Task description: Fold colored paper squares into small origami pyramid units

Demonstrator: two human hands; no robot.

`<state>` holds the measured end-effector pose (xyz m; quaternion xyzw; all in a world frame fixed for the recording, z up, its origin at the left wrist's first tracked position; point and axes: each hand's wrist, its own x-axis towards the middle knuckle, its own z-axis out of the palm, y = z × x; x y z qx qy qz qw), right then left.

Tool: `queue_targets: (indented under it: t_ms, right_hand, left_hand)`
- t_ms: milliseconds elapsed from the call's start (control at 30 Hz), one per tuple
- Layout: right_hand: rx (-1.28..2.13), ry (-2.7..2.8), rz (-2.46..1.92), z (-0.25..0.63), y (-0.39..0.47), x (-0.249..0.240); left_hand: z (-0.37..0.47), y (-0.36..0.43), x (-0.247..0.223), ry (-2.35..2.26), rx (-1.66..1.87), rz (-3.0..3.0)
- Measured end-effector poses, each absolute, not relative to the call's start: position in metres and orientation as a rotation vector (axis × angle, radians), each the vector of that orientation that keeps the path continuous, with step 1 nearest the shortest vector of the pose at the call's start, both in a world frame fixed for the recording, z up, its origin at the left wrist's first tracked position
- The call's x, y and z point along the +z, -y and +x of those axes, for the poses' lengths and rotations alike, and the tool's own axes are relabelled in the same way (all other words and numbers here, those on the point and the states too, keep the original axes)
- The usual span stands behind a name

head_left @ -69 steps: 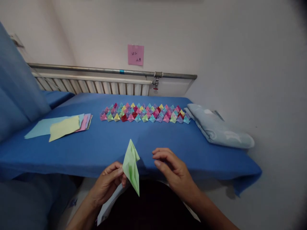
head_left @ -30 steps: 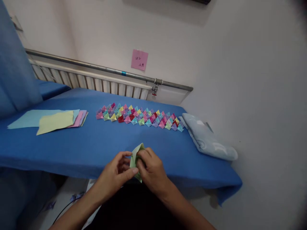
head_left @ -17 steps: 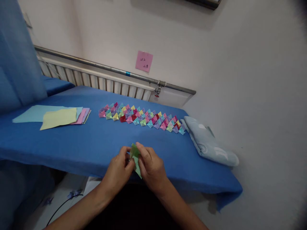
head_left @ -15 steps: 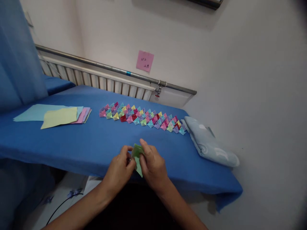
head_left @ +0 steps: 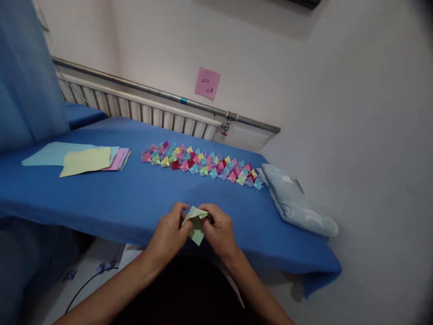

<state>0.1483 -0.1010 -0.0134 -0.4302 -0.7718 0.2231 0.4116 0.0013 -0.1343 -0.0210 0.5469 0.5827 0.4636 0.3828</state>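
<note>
A light green piece of folded paper [head_left: 196, 232] is held up between my two hands, over the near edge of the blue-covered bed. My left hand [head_left: 171, 230] pinches its left side with thumb and fingers. On the other side, my right hand [head_left: 219, 230] grips the paper, its thumb reaching into the fold. The paper stands partly opened, with a pointed flap at the top and a point at the bottom. Beyond my hands lie rows of small folded paper pieces [head_left: 204, 171] in pink, blue, green, yellow, purple and red.
Coloured paper sheets [head_left: 86, 160] lie stacked at the left of the blue bed cover [head_left: 142, 198]. A folded pale blue towel [head_left: 294, 201] rests at the right end. Behind stand a radiator [head_left: 145, 113] and a metal pipe [head_left: 135, 85]; a blue curtain [head_left: 30, 76] hangs left.
The green paper has been spread wider, its folds now apart with a flap sticking up. My right fingers have shifted from its front to its right edge. The view has moved slightly.
</note>
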Motion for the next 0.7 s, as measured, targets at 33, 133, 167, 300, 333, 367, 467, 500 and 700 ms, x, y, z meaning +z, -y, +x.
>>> queue_targets:
  t_ms: [33,133,167,300,333,367,467,500,700]
  right_hand:
    - [0.568,1.940,-1.061,0.149,0.101,-0.015]
    - [0.595,1.921,-0.999,0.151,0.102,-0.019]
    - [0.623,1.902,-0.988,0.151,0.102,-0.020]
    - [0.829,1.757,-1.006,0.153,0.104,-0.023]
    - [0.877,1.715,-1.017,0.153,0.105,-0.023]
    - [0.913,1.677,-1.029,0.153,0.105,-0.024]
    - [0.947,1.614,-1.060,0.152,0.107,-0.026]
    - [0.941,1.611,-1.064,0.151,0.107,-0.027]
    - [0.748,1.736,-1.011,0.151,0.108,-0.031]
  left_hand:
    - [0.002,0.134,-0.021,-1.450,1.177,1.342]
    - [0.003,0.134,-0.022,-1.324,1.228,1.187]
    - [0.003,0.135,-0.022,-1.287,1.251,1.141]
    - [0.003,0.136,-0.019,-1.163,1.275,1.051]
    - [0.002,0.136,-0.017,-1.137,1.277,1.040]
    - [0.002,0.137,-0.015,-1.116,1.285,1.028]
    - [-0.003,0.139,-0.009,-1.067,1.307,0.976]
    - [-0.005,0.140,-0.009,-1.040,1.299,0.959]
    - [-0.018,0.145,-0.013,-0.758,1.152,0.743]
